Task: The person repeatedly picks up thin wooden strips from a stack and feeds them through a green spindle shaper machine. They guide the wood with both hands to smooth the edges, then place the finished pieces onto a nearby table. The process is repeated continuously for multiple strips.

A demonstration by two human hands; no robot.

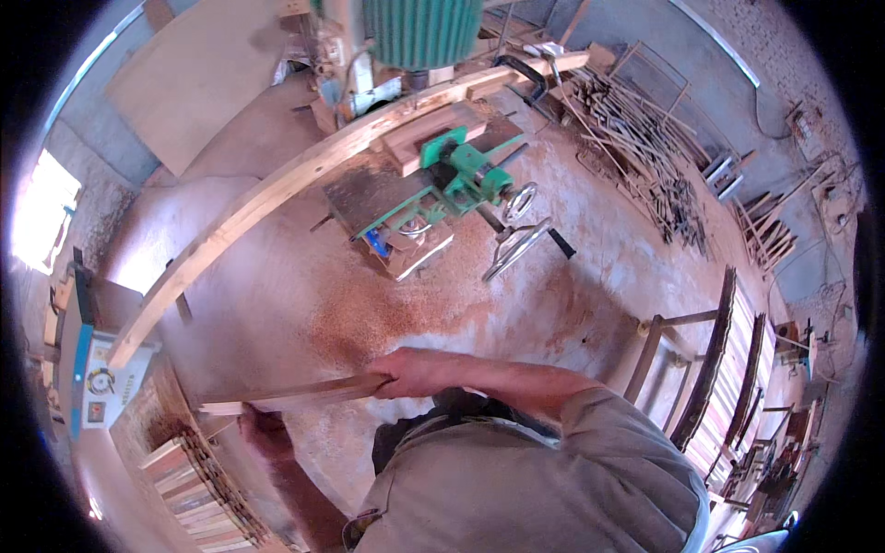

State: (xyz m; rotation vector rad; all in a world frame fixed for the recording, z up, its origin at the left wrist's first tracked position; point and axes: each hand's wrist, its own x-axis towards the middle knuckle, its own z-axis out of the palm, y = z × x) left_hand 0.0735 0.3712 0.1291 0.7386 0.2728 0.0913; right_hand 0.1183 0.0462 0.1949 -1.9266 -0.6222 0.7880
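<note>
A short wooden board (309, 397) lies across in front of me, roughly level, its narrow edge turned partly upward. My right hand (406, 371) is closed round its right end, the fingers folded over it. Near the other end, my left hand (265, 433) grips the board from below; it is in shadow and its fingertips are partly hidden. Close by my left forearm is a row of stacked wooden pieces (195, 498).
Ahead stands a green woodworking machine (456, 175) with metal handwheels (518, 251). A long timber beam (277, 189) passes in front of it toward a blue-and-white machine (97, 382). Sawdust (369, 318) covers the floor. Scrap sticks (636, 138) and a slatted stack (728, 369) are at right.
</note>
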